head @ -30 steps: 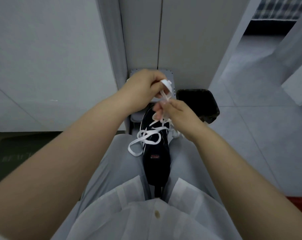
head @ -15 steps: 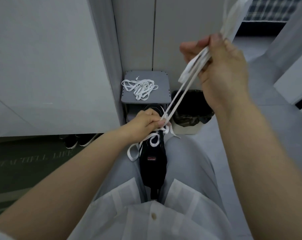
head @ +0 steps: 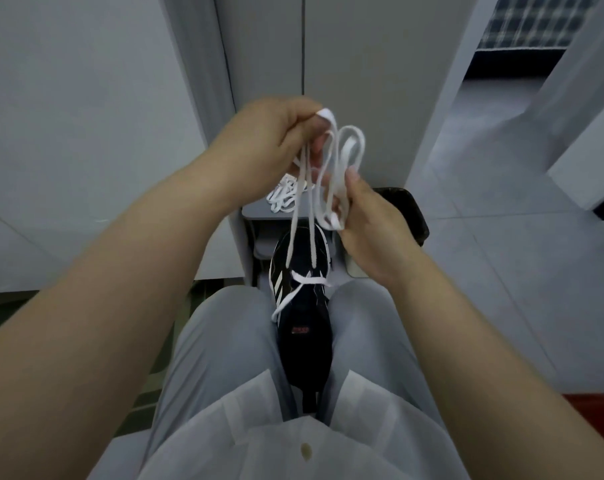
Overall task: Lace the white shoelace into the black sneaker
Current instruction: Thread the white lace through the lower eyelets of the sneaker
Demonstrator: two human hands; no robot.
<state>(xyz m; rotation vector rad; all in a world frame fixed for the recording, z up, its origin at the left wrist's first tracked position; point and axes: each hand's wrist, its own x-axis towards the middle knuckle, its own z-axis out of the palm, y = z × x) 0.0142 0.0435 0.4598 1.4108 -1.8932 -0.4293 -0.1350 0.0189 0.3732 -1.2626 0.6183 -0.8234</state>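
Grip: left hand (head: 276, 133) and right hand (head: 369, 223) both pinch white shoelace (head: 352, 129) loops; black sneaker (head: 304, 327) below, between thighs.

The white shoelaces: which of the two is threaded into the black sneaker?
The shoelace that the left hand and right hand hold up; its strands run down into the sneaker. The other shoelace lies in a loose heap on the grey stool.

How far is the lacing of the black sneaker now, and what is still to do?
Done: the white shoelace shows only one crossing on the black sneaker, held between the knees. In hand: left hand and right hand grip its long loose ends above the shoe. Left: the rows toward the tongue look unlaced.
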